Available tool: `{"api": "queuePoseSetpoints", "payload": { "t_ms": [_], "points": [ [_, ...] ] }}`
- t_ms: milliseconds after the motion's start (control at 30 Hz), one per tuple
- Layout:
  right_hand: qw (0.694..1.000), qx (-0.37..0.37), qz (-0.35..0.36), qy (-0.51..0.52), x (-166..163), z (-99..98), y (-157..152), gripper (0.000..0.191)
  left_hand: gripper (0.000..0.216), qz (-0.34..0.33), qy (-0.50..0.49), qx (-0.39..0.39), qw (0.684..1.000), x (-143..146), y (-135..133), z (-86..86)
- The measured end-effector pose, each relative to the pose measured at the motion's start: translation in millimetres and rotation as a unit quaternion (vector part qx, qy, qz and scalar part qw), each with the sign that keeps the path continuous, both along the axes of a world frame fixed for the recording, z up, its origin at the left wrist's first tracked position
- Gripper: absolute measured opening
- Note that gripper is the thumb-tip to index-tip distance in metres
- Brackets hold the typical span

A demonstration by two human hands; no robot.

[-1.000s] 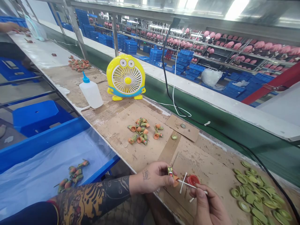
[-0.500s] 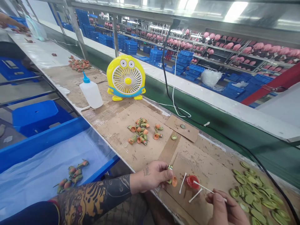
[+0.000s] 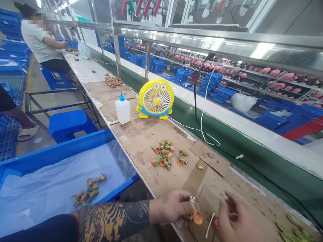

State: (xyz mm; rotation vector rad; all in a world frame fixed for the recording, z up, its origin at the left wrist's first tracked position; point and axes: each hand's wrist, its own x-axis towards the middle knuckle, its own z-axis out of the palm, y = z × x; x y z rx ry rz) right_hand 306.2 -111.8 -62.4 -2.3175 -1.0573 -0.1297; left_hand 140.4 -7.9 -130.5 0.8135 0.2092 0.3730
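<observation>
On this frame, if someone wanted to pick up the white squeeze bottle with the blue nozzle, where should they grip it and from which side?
Grip the squeeze bottle around its wide white body, coming from the near, bench-edge side. It stands upright, and the blue nozzle is likely too thin and tapered for a firm hold. The yellow fan stands close on its right, so the approach from there is probably cramped.

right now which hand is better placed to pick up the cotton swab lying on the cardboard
Right, probably. The right hand hovers just beside the cotton swab, and nothing shows in its grip. The left hand is already pinching the small orange and green toy, so it is occupied.
</observation>
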Motion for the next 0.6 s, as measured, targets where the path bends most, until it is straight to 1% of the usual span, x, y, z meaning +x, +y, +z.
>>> {"api": "queuePoseSetpoints", "payload": {
  "t_ms": [33, 67, 133, 200, 300, 400, 433, 500, 567, 600],
  "points": [
    [0.998, -0.059, 0.008, 0.025, 0.1, 4.1, 17.4, 0.049, 0.061, 0.017, -0.009, -0.009, 1.000, -3.3, -1.3, -1.1],
    [0.995, -0.091, 0.021, 0.030, 0.1, 7.5, 35.2, 0.054, 0.057, 0.028, -0.017, -0.014, 0.999, -7.5, -2.7, -2.0],
    [0.991, -0.127, 0.036, 0.025, 0.1, 12.5, 67.3, 0.058, 0.055, 0.031, -0.028, -0.020, 0.999, -18.5, -5.4, -3.6],
    [0.988, -0.148, 0.044, 0.010, 1.5, 16.3, 88.2, 0.053, 0.056, 0.025, -0.042, -0.024, 0.999, -33.3, -6.4, -4.8],
    [0.983, -0.172, 0.067, -0.001, 7.8, 22.0, 94.7, 0.043, 0.054, 0.036, -0.051, 0.002, 0.998, -59.9, 0.5, -6.5],
    [0.982, -0.183, 0.051, 0.001, 13.5, 27.6, 87.9, 0.042, 0.050, 0.057, -0.041, 0.033, 0.997, -84.2, 14.3, -6.6],
    [0.982, -0.184, 0.051, 0.001, 13.9, 28.7, 87.1, 0.041, 0.050, 0.061, -0.038, 0.031, 0.997, -90.5, 17.5, -5.4],
    [0.980, -0.186, 0.074, -0.001, 13.6, 29.6, 89.7, 0.040, 0.051, 0.064, -0.038, 0.013, 0.997, -98.8, 20.0, -1.1],
    [0.976, -0.194, 0.102, -0.007, 16.3, 30.7, 94.5, 0.039, 0.051, 0.072, -0.034, -0.009, 0.997, -101.2, 18.9, 4.8],
    [0.975, -0.198, 0.105, -0.015, 20.8, 32.3, 94.8, 0.039, 0.051, 0.077, -0.032, -0.016, 0.996, -101.2, 17.7, 8.1]
  ]
}}
